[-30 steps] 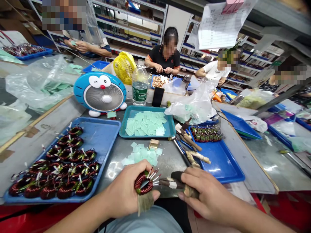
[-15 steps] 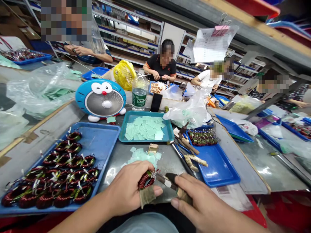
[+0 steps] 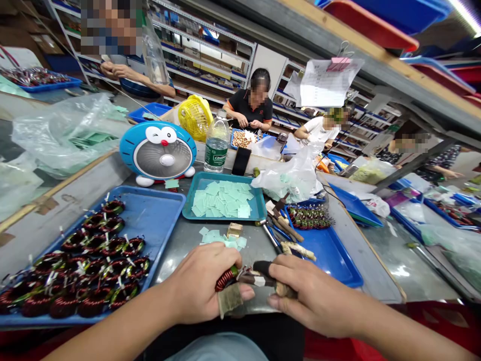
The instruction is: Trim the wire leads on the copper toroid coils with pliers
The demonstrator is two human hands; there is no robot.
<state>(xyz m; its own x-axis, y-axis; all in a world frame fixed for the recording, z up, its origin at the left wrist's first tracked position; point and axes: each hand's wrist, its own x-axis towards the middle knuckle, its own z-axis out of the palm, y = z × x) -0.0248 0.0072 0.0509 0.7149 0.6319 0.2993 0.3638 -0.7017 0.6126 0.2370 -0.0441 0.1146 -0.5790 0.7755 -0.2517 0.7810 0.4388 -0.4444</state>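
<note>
My left hand (image 3: 199, 283) is closed around a copper-wound toroidal coil (image 3: 225, 279), whose wire leads point right. A worn tan strip (image 3: 230, 301) sits around the thumb beneath the coil. My right hand (image 3: 313, 293) grips a hand tool (image 3: 259, 281) with a dark part, a white patch and a tan wrapped handle; its exact kind is hard to make out. The tool's tip meets the coil's leads, between the two hands. To the left, a blue tray (image 3: 165, 200) carries several similar coils (image 3: 95, 301) in rows.
A teal tray (image 3: 186, 213) of pale green sheets stands ahead, with loose sheets and a small wooden block (image 3: 235, 230) before it. Tools (image 3: 287, 228) lie beside the right blue tray (image 3: 330, 260). Behind are a blue fan (image 3: 165, 155), a water bottle (image 3: 217, 145) and a phone (image 3: 241, 161). Co-workers sit beyond.
Both hands stay together on the coil and tool, with the tool turned slightly more level. The camera view has shifted a little.
</note>
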